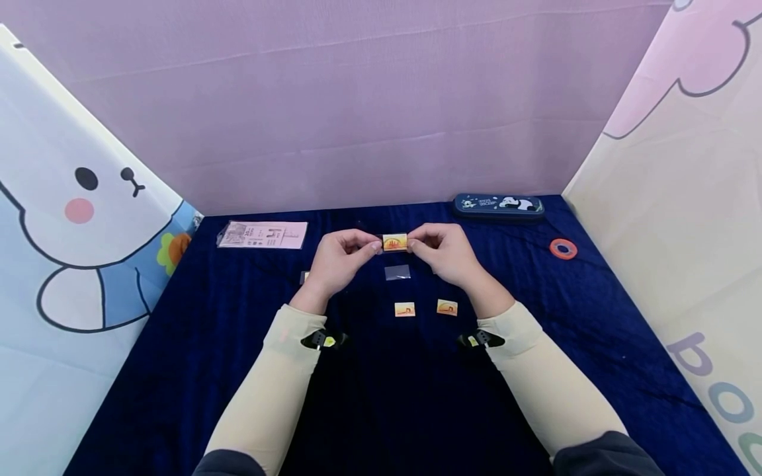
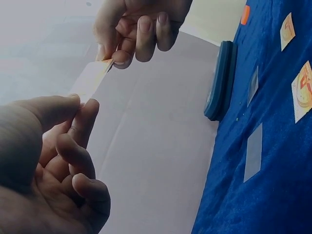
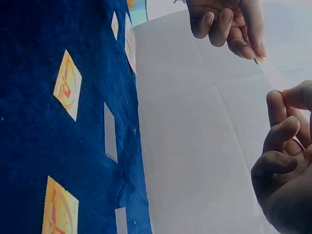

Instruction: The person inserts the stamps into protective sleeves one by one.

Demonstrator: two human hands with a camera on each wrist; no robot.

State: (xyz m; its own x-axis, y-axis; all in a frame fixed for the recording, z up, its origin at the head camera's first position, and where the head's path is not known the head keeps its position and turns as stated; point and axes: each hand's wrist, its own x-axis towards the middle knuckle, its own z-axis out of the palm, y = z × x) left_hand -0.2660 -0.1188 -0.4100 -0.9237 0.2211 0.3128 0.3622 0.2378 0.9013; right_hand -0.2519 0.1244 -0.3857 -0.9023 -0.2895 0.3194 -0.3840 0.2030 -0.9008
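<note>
1. containers first: the pencil case (image 1: 499, 206), dark blue with a panda print, lies at the far right of the blue cloth (image 1: 595, 370); it looks closed, and its contents are hidden.
2. at the far left lies a pink printed card (image 1: 268, 235), with clear plastic crinkling at its left end.
3. two clear plastic sleeves lie flat on the cloth: the left sleeve (image 1: 397, 272) just nearer than the hands, with dark blue showing through it, and the right sleeve (image 2: 253, 87), which the right hand mostly covers in the head view.
4. the held stamp (image 1: 395, 242), one, yellow and orange, is up off the cloth between the two hands, face toward the head camera; i cannot tell whether it sits inside a sleeve of its own.
5. the left hand (image 1: 339, 261) pinches its left end between thumb and forefinger, the other fingers loosely bent.
6. the right hand (image 1: 446, 251) pinches its right end in the same manner.
7. on the cloth i count three more stamps: the near middle stamp (image 1: 405, 309), the near right stamp (image 1: 447, 307) beside it but apart, and the left stamp (image 3: 115, 25), partly hidden by the left hand in the head view.
8. one orange ring (image 1: 563, 248) lies at the right, nearer than the pencil case.
</note>
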